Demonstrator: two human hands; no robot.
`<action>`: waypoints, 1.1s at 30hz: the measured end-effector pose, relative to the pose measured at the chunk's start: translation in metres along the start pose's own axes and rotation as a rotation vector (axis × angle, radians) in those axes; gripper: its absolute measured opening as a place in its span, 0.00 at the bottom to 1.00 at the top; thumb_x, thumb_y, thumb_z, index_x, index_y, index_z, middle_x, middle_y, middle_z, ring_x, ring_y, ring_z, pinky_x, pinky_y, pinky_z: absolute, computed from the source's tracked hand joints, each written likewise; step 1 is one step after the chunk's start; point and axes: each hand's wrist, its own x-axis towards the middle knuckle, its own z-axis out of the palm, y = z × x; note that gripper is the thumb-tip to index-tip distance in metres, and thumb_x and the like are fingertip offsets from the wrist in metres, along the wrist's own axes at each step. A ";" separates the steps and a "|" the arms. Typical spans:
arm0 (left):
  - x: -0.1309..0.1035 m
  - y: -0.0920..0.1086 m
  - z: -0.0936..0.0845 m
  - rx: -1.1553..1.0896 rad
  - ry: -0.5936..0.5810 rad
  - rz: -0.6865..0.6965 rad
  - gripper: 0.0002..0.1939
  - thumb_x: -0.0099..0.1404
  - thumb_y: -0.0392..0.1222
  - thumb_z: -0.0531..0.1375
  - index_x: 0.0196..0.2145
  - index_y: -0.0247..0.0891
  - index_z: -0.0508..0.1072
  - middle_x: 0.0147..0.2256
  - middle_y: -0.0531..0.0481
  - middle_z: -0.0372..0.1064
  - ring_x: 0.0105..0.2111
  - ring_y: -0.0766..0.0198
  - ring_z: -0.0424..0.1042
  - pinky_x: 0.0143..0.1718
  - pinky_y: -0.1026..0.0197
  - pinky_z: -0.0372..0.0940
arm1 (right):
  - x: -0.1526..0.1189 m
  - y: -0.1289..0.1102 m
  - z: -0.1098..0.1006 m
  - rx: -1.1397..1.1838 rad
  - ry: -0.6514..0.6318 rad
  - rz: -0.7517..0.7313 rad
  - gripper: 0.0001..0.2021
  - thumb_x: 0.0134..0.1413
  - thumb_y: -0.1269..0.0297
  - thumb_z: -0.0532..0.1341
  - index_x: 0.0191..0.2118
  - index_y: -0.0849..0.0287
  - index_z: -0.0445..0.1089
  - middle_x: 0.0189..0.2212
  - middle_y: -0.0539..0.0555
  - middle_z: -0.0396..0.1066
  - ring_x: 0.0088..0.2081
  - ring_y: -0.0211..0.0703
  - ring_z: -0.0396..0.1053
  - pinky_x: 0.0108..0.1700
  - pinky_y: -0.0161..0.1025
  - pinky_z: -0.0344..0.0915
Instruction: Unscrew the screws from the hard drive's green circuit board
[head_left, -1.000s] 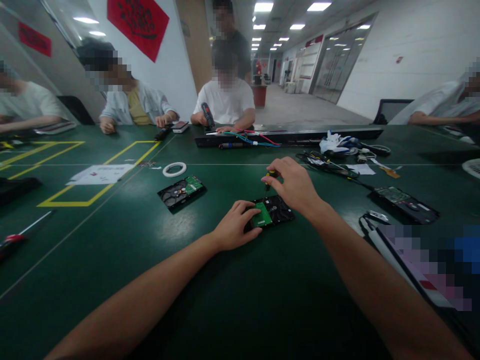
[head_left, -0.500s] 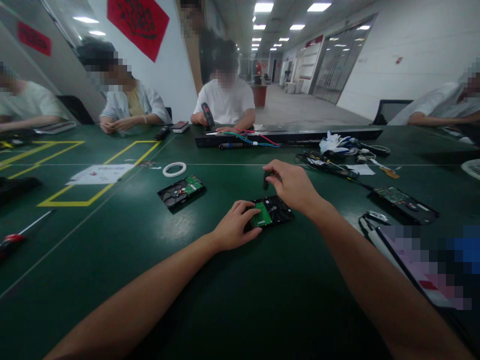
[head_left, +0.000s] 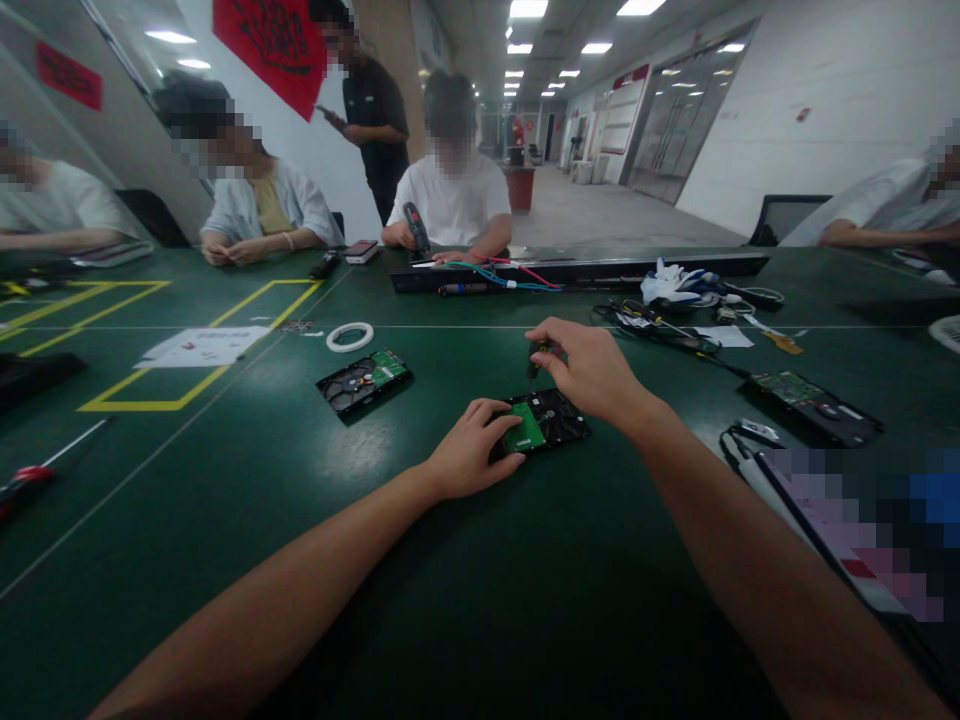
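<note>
A hard drive (head_left: 559, 417) with a green circuit board lies on the dark green table (head_left: 360, 620) in front of me. My left hand (head_left: 474, 450) grips its left end, fingers over the far edge and board, thumb at the near side. Above the drive's far edge, my right hand (head_left: 589, 370) pinches a small dark screwdriver (head_left: 535, 362) by its handle, shaft pointing down. Whether the tip touches the drive is too small to tell. A second hard drive (head_left: 364, 384) lies to the left, beside a white ring (head_left: 349, 337).
A third drive (head_left: 814, 408) and a cable bundle (head_left: 652, 328) lie to the right. A long black bar (head_left: 585, 275) crosses the far side. A red-handled screwdriver (head_left: 30, 476) rests at left. Several people sit around; a person (head_left: 375, 110) stands behind.
The standing person has moved left and shows more fully. The screwdriver in my right hand is tilted slightly differently, and its thin shaft now shows. My left hand has stayed on the drive.
</note>
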 end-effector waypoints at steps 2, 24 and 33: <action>0.000 0.000 0.000 0.004 -0.002 -0.001 0.28 0.71 0.51 0.65 0.65 0.41 0.69 0.61 0.37 0.64 0.64 0.43 0.62 0.63 0.36 0.67 | 0.000 0.000 -0.001 0.062 -0.027 -0.009 0.12 0.62 0.73 0.62 0.49 0.54 0.74 0.46 0.55 0.81 0.45 0.51 0.78 0.50 0.48 0.69; 0.000 0.002 -0.003 -0.002 -0.004 -0.006 0.28 0.71 0.50 0.65 0.64 0.42 0.68 0.62 0.37 0.64 0.64 0.43 0.62 0.63 0.36 0.67 | 0.000 0.001 0.002 -0.041 -0.009 0.023 0.10 0.63 0.71 0.63 0.49 0.55 0.72 0.44 0.57 0.80 0.43 0.53 0.76 0.49 0.49 0.69; 0.000 -0.002 0.001 0.002 0.004 0.004 0.28 0.71 0.51 0.65 0.65 0.43 0.68 0.61 0.37 0.64 0.63 0.43 0.63 0.63 0.35 0.67 | -0.002 0.007 0.007 0.012 0.043 -0.016 0.10 0.66 0.66 0.64 0.51 0.53 0.75 0.50 0.58 0.78 0.51 0.54 0.75 0.56 0.52 0.69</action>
